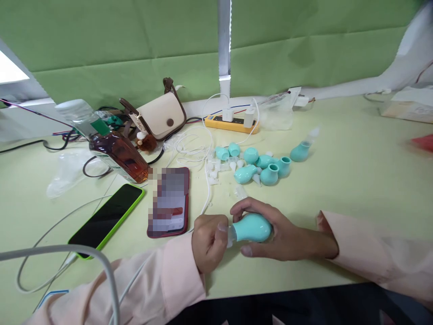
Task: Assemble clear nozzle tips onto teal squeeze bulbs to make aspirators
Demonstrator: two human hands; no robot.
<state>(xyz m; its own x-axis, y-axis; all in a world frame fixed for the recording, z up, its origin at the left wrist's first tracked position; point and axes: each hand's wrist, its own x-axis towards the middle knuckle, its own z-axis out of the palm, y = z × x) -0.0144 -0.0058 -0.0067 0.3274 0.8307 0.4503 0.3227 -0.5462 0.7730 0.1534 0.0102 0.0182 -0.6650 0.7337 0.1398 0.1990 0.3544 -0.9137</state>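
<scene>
A turquoise squeeze bulb point(253, 227) lies sideways between my hands, low over the front of the table. My left hand point(209, 243) is closed in a fist on the translucent nozzle piece point(231, 235) at the bulb's neck; most of that piece is hidden. Cupped round the bulb's rounded end is my right hand point(282, 232), its palm against the bulb and its thumb below. Behind my hands lie several loose turquoise bulbs point(269, 174) and small white tips point(233, 166). Off to their right stands a bulb with a translucent nozzle fitted point(300, 151).
Left of my hands lie a red-cased phone point(169, 203) and a green-cased phone point(106, 219). Further back are a tilted bottle of brown liquid point(118, 155), a cream handbag point(160, 115) and a yellow power strip point(216, 123). White cables point(207, 189) cross the table.
</scene>
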